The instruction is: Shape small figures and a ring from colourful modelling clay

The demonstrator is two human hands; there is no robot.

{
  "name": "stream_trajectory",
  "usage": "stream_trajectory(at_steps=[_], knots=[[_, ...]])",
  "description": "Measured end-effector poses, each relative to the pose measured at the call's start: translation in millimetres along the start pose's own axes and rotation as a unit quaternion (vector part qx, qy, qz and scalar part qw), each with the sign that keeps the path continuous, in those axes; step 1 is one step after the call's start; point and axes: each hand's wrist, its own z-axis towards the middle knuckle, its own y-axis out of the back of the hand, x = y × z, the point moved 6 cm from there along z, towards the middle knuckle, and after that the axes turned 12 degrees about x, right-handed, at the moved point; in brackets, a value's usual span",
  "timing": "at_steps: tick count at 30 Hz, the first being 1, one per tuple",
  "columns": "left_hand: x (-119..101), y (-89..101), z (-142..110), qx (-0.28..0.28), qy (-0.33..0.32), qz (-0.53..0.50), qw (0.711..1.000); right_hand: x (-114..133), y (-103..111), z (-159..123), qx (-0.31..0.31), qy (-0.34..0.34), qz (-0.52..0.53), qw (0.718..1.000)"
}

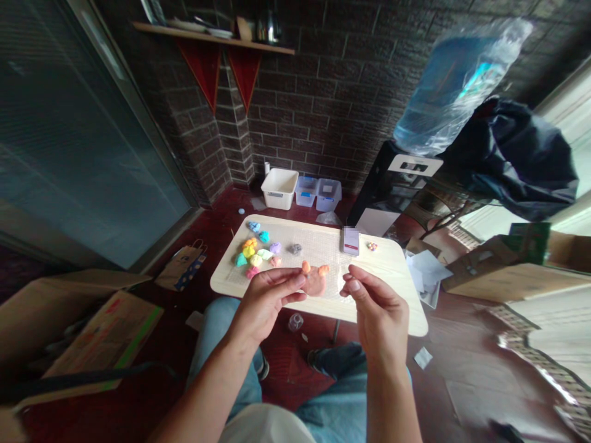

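The left hand (268, 301) and right hand (376, 317) are hovering just apart above the near edge of the table (392, 271), fingers curling inward, thumbs pinching against fingertips — whether anything is between them, I cannot tell. A peach clay figure (315, 281) is lying between the hands, close to that edge; coloured clay lumps (253, 255) are crowding toward the left edge, and a small packet (351, 241) is lying near the far edge.
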Motion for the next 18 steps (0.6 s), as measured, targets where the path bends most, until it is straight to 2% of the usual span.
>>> stream_trajectory(at_steps=[13,18], knots=[[0.3,2.1,0.5,0.001,0.000,-0.004,1.000,5.4,-5.5,1.1,0.013,0.012,0.045,0.999],[0.9,1.5,0.1,0.002,0.001,-0.005,1.000,6.3,-4.8,0.0,0.007,0.024,0.033,0.999]])
